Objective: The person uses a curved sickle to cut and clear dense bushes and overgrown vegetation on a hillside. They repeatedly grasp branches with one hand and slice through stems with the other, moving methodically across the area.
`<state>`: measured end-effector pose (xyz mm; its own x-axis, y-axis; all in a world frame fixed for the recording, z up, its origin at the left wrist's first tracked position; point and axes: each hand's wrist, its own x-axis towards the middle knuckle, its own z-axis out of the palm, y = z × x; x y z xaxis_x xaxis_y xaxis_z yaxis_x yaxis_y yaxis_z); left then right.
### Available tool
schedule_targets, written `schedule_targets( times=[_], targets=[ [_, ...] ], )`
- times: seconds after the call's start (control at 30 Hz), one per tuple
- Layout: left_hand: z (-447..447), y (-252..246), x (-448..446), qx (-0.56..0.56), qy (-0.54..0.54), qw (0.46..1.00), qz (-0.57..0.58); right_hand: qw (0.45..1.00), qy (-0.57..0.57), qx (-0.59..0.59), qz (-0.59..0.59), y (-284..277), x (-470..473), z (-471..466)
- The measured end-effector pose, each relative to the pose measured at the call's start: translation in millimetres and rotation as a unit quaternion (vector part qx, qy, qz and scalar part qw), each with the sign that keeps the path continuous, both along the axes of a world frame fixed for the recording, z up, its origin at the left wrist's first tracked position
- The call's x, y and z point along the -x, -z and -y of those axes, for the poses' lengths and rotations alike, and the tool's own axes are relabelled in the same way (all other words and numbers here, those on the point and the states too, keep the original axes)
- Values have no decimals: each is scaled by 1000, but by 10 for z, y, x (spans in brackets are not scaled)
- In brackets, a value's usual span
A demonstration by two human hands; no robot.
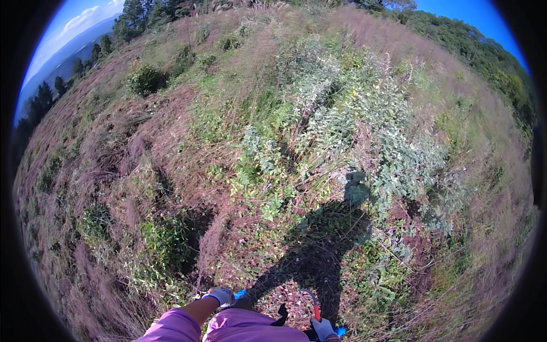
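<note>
My right hand (323,328), in a white work glove, grips the red handle of a sickle (316,312) low in the picture. Its thin curved blade points away from me, over ground strewn with cut stems. At the lower left, my left hand (221,296) is also gloved and hangs close to a blue shoe (240,294). Whether its fingers hold anything cannot be made out. In front of me stands a tall clump of grey-green leafy weeds (384,158). My shadow (316,243) falls across low plants between me and that clump.
A leafy green shrub (166,241) grows to my left, with flattened purplish grass (171,115) behind it. Tall wispy grass (491,171) covers the right side. The ground slopes, with trees (141,17) along its far edge. A second blue shoe (340,331) shows beside my right hand.
</note>
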<state>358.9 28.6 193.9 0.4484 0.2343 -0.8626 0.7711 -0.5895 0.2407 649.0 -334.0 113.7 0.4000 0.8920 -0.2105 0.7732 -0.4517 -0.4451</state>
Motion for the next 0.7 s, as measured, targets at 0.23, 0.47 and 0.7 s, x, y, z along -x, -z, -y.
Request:
schedule_targets(
  times=[0.23, 0.47, 0.7],
  targets=[
    [24, -117, -4, -4, 11, 1000, -15, 957, 220, 50, -184, -302, 96, -212],
    [96, 139, 99, -9, 7, 1000, 5, 962, 195, 38, -188, -333, 164, -175],
    [177, 504, 212, -12, -20, 1000, 8, 975, 130, 59, -169, -583, 217, -310]
  ],
)
